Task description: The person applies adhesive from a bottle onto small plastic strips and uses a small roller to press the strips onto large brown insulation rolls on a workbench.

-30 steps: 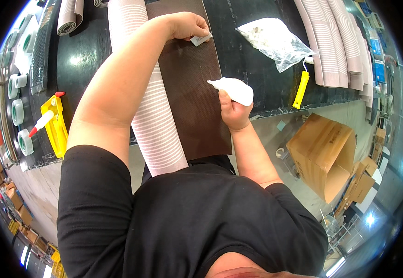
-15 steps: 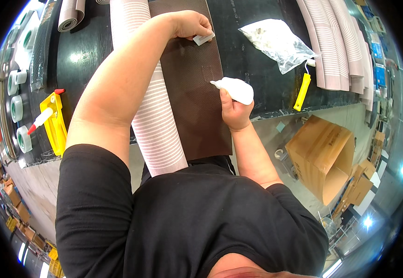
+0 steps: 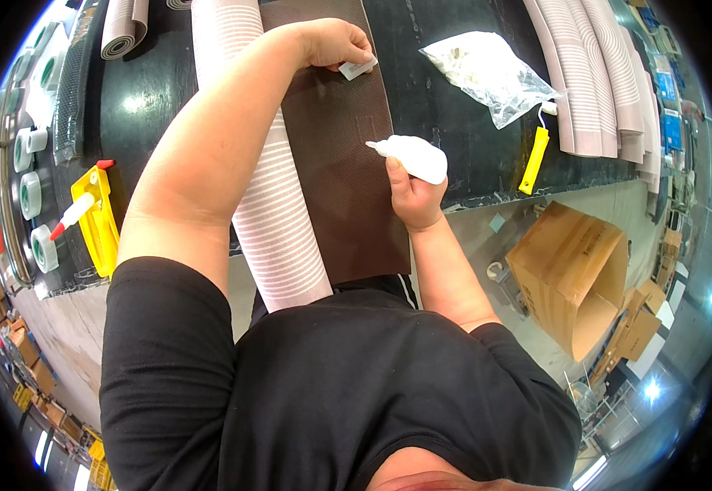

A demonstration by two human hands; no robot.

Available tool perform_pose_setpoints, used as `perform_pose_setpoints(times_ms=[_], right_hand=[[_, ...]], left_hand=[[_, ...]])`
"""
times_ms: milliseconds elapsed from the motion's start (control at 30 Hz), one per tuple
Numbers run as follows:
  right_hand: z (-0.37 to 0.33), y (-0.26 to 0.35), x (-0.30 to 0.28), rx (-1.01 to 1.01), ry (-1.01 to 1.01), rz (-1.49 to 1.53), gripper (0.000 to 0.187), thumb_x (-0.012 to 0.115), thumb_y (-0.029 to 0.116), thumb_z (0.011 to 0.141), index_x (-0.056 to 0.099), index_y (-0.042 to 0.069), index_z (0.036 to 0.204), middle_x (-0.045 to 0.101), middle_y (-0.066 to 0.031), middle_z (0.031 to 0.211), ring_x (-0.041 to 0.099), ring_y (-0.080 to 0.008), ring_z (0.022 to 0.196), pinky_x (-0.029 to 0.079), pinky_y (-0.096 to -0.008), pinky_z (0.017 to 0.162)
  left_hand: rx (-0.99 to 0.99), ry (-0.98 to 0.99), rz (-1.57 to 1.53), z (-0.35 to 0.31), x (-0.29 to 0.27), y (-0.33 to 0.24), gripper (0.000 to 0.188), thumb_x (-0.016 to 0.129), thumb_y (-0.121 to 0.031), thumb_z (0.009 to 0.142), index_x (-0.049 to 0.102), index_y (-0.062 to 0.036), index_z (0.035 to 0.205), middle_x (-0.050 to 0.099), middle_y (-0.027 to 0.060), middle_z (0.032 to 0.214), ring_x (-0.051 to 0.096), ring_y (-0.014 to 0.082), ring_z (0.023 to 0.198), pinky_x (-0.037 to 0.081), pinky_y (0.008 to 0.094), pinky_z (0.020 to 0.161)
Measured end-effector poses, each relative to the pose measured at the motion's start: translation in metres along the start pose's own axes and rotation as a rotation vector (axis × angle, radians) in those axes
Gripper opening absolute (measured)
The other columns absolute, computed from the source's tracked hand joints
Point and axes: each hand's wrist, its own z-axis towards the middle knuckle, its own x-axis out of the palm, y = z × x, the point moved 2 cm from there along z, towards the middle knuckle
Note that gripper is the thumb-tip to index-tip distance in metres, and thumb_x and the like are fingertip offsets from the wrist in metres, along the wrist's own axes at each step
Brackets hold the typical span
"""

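Observation:
A small white label is pinched in the fingers of my left hand, close to the right edge of a dark brown mat backing. My right hand is wrapped round a white squeeze bottle that lies tilted, its nozzle pointing left over the mat. Just above the nozzle, a faint square outline shows on the brown surface. The mat's rolled part, with pink and white stripes, runs along the left side beneath my left forearm.
A clear bag of white pieces and a yellow-handled roller lie on the black table at right. Striped mats lie beyond them. At left are a yellow holder with a red-tipped bottle and tape rolls. A cardboard box stands below.
The bottle's nozzle has shifted slightly left over the mat. My left hand keeps its hold on the label, nearly still.

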Motion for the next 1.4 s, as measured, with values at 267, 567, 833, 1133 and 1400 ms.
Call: perform_pose_setpoints(times_ms=[267,567,833,1133,1400], right_hand=[[-0.004,-0.004,-0.001,0.022,-0.009,-0.059,0.016,0.071,0.013,0.089,0.071,0.0,0.098,0.071,-0.0122,0.097,0.068,-0.0249,0.087,0.053,-0.0325,0.08],[0.01,-0.01,0.007,0.013,-0.009,-0.015,0.021,0.074,0.014,0.088,0.069,-0.001,0.102,0.069,-0.0125,0.101,0.068,-0.0244,0.087,0.053,-0.032,0.08],[0.005,-0.005,0.003,0.04,0.0,-0.049,0.016,0.073,0.012,0.087,0.07,0.0,0.097,0.07,-0.0128,0.093,0.069,-0.0241,0.083,0.054,-0.0315,0.075],[0.01,-0.007,-0.009,0.349,-0.091,0.37,0.015,0.068,0.012,0.092,0.071,-0.001,0.098,0.071,-0.0084,0.091,0.066,-0.0168,0.083,0.052,-0.0292,0.076],[0.029,-0.005,0.001,0.07,-0.009,0.068,0.019,0.071,0.015,0.09,0.07,0.0,0.102,0.071,-0.0086,0.095,0.067,-0.0184,0.082,0.052,-0.0292,0.075]], left_hand=[[0.006,0.007,-0.017,0.001,-0.001,0.003,0.022,0.063,-0.026,0.094,0.068,-0.0091,0.105,0.072,-0.0016,0.104,0.06,0.008,0.093,0.047,0.0254,0.082],[-0.003,0.017,-0.004,-0.003,-0.001,-0.004,0.021,0.062,-0.026,0.094,0.068,-0.0091,0.104,0.072,-0.0018,0.105,0.06,0.0081,0.096,0.046,0.0262,0.084],[0.001,0.018,-0.018,-0.003,0.0,-0.001,0.021,0.063,-0.028,0.094,0.067,-0.0095,0.104,0.072,-0.0011,0.105,0.059,0.0076,0.093,0.046,0.0254,0.083],[-0.008,0.028,-0.036,0.001,-0.001,0.001,0.02,0.064,-0.027,0.092,0.067,-0.0097,0.102,0.072,-0.0016,0.102,0.059,0.0064,0.09,0.046,0.0249,0.08],[-0.001,0.013,-0.024,0.0,-0.001,-0.003,0.023,0.063,-0.027,0.092,0.068,-0.0082,0.104,0.072,-0.0017,0.103,0.059,0.0079,0.092,0.047,0.026,0.081]])
